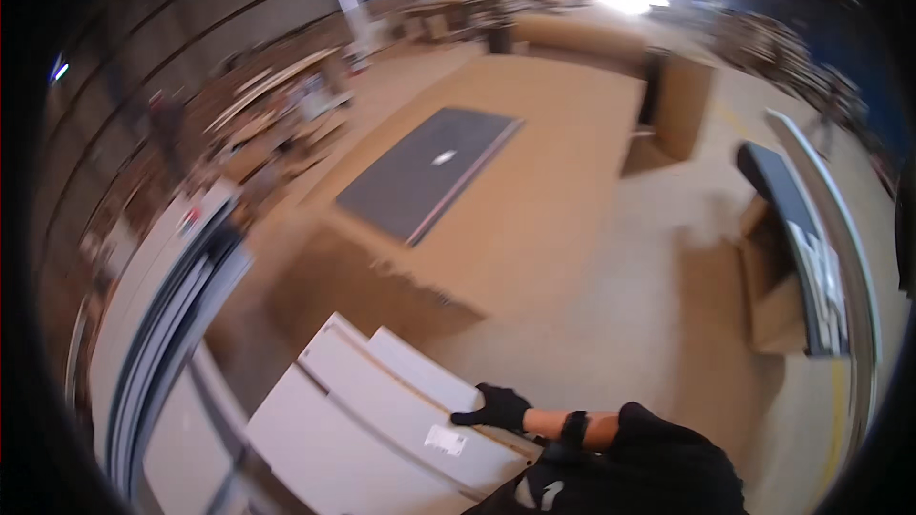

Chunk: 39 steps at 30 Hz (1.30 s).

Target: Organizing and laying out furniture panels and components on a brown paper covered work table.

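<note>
My right hand [496, 407], in a black glove with a dark band at the wrist, reaches leftward and grips the edge of a white panel [382, 443] at the lower middle. Its fingers curl around that edge. A white printed label sits on the panel face, just below the hand. Directly behind is another white panel [417, 359], overlapping it. Whether the hand also holds this rear panel is hidden. My left hand is not in view.
Beyond lies a big brown board-topped stack [563, 172] carrying a dark grey panel [429, 172]. Grey panels [157, 353] stand upright at left. On the right, dark and white pieces rest on a brown support [778, 310]. Scrap wood [277, 133] is piled at the far left.
</note>
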Each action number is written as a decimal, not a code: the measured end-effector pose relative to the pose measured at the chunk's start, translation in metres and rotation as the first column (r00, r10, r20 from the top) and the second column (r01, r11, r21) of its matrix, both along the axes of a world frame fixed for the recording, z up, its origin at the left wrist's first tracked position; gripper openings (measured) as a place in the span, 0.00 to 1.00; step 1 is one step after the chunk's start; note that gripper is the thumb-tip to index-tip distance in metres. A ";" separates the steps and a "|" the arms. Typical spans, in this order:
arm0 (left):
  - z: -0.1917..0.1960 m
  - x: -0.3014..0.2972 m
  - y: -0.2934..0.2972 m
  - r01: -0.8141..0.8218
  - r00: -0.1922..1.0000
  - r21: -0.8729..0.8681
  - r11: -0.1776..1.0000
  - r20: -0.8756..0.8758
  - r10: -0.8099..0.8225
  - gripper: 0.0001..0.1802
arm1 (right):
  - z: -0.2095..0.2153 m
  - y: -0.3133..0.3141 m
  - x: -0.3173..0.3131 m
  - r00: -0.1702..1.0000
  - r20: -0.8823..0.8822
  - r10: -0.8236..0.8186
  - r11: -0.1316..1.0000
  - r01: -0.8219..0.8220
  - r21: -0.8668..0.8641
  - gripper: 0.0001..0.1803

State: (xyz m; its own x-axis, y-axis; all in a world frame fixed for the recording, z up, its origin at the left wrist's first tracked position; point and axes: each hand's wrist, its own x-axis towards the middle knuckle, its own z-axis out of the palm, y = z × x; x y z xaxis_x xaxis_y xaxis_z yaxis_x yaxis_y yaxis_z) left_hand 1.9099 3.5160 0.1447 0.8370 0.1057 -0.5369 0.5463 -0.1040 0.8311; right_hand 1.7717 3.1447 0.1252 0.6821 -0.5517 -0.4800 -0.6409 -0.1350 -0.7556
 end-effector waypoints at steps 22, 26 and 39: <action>-0.024 0.558 -0.549 0.844 0.533 -0.091 0.528 0.048 -0.844 0.23 | -0.052 -0.262 0.332 0.547 0.045 -0.836 0.545 0.837 -0.057 0.33; -0.067 0.615 -0.646 0.893 0.419 -0.166 0.417 -0.025 -0.907 0.25 | -0.065 -0.308 0.371 0.430 0.023 -0.903 0.430 0.902 0.020 0.36; -0.112 0.690 -0.886 0.990 0.124 0.086 0.112 -0.151 -0.981 0.30 | -0.127 -0.436 0.449 0.153 -0.010 -0.988 0.153 0.988 0.003 0.37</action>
State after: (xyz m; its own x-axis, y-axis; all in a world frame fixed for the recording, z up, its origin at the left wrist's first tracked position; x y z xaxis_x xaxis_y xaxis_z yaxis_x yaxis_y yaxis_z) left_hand 2.6000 2.6303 0.0331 0.2449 -0.7228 -0.6462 -0.0915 -0.6807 0.7268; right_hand 2.2206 2.7084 -0.0013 -0.4403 -0.7533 -0.4886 -0.2298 0.6206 -0.7497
